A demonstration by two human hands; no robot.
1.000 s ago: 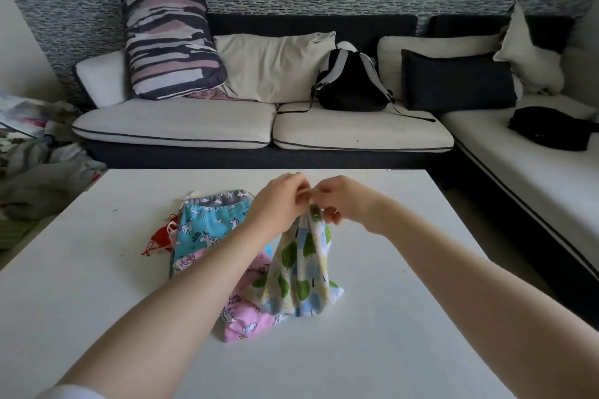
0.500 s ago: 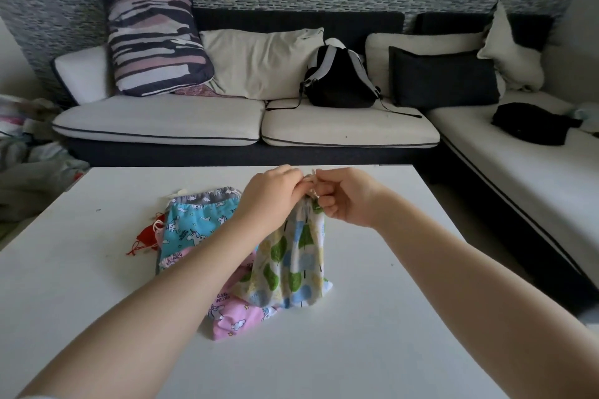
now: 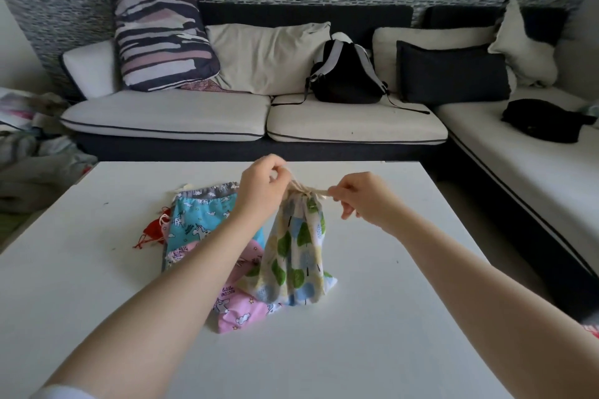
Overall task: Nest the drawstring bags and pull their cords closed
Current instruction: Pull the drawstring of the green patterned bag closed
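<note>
Tree-print bag [image 3: 296, 253] stands mid-table [image 3: 389, 317], neck gathered, base touching the pink bag [image 3: 241, 314]. I see my left hand [image 3: 261, 193] and right hand [image 3: 363, 199] each pinching a cord [image 3: 316, 193] end, held out to either side of the neck. Blue bag [image 3: 197, 220] and red bag [image 3: 155, 230] lie to the left.

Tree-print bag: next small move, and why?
Probably pull the two hands further apart. The left hand and right hand each pinch a cord end at the tree-print bag, whose neck looks gathered but perhaps not fully cinched. Then it could be set down by the blue unicorn bag.
</note>
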